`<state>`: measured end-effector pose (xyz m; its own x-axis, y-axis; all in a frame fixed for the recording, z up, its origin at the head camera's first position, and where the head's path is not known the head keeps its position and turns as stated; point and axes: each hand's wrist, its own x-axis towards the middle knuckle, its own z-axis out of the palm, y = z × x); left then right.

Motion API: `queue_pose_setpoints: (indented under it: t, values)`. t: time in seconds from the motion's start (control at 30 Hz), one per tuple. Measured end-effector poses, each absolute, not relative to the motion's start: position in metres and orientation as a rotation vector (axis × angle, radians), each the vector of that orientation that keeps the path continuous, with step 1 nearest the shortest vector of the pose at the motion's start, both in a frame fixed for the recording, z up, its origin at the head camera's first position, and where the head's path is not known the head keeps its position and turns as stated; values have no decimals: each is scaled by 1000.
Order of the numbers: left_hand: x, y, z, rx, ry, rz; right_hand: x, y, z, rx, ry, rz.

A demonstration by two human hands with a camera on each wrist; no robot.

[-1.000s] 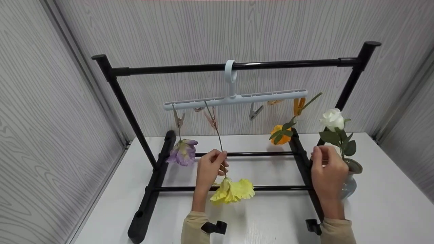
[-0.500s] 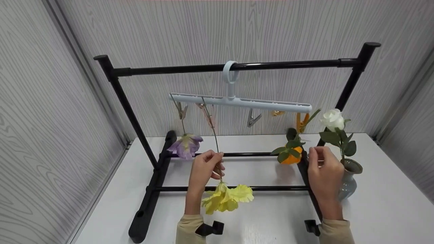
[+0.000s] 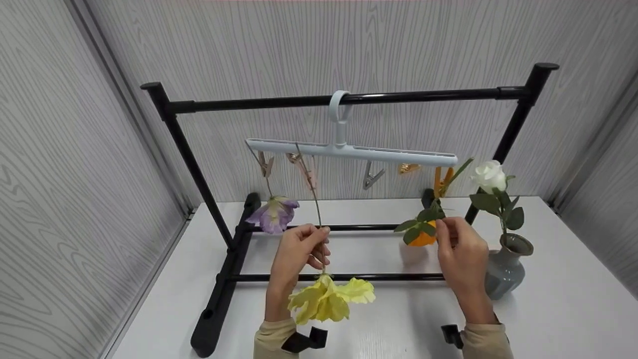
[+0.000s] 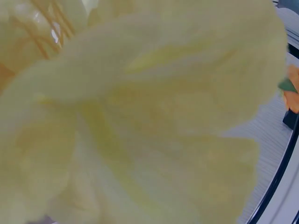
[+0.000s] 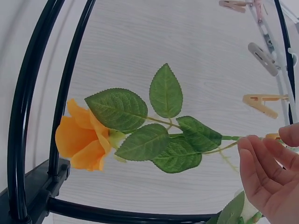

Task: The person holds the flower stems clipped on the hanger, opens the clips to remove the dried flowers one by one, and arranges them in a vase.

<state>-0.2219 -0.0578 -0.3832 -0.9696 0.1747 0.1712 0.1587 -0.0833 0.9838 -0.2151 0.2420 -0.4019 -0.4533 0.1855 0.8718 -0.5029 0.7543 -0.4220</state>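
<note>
Your left hand [image 3: 298, 249] sits at the lower centre of the head view, its grip pinched on the thin stem of the yellow flower [image 3: 330, 300], which hangs head-down from a peg on the pale blue clip hanger [image 3: 351, 151]. The bloom dangles just below your fingers, in front of the rack's lower front bar, and it fills the whole left wrist view [image 4: 140, 116], so nothing else reads there.

Your right hand [image 3: 461, 252] is at the lower right, fingers curled at the leafy stem of the orange flower [image 3: 422, 234]; the right wrist view shows fingertips [image 5: 254, 156] meeting the stem just past the leaves, a narrow grip on it. The orange bloom [image 5: 84, 142] hangs close to the black rack [image 3: 344, 97] post.

Around you: a purple flower [image 3: 274, 214] clipped at the hanger's left end, spare pegs between, and a white rose [image 3: 489, 175] in a grey vase [image 3: 506, 271] standing on the white desk [image 3: 573, 309] just right of your right hand.
</note>
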Motion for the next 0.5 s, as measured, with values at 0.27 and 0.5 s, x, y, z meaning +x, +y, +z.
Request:
queue_pose_setpoints:
  t: [0.27,0.5]
  values:
    - [-216,-62,-377,408,1960,2362,-213,228,-400,318,-1894,799]
    - [-215,-62,-376,449,1911,2388,-216,202,-381,433,-1971,838]
